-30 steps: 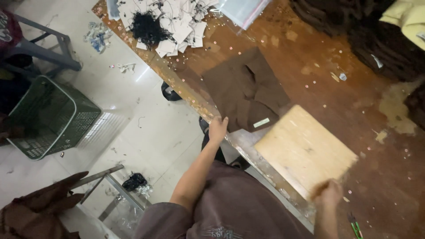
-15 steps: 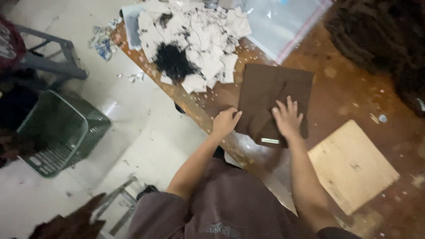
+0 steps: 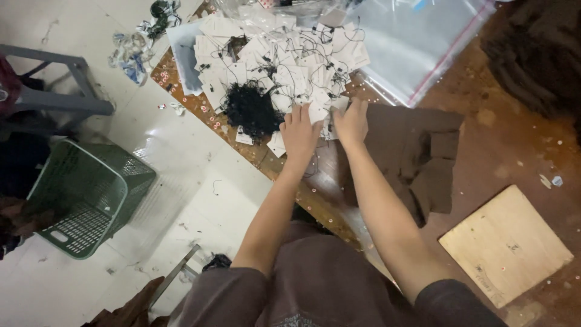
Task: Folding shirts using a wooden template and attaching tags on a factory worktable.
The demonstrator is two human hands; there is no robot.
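Both my hands reach forward into a heap of white paper tags (image 3: 284, 57) with black strings on the brown wooden table (image 3: 502, 157). My left hand (image 3: 299, 134) lies palm down with fingers spread on the near edge of the heap, beside a clump of black strings (image 3: 249, 110). My right hand (image 3: 351, 123) rests next to it, fingertips among the tags; whether it grips one is hidden. A folded dark brown garment (image 3: 417, 154) lies flat just right of my right forearm.
A square wooden board (image 3: 505, 245) lies at the near right of the table. Clear plastic bags (image 3: 417, 42) lie behind the garment, with a dark pile of cloth (image 3: 538, 54) at far right. On the floor to the left stand a green basket (image 3: 85, 194) and a grey metal frame (image 3: 54, 100).
Both hands have left the brown garment and moved forward and left to the tag heap. Before that the right hand had let go of the wooden board.
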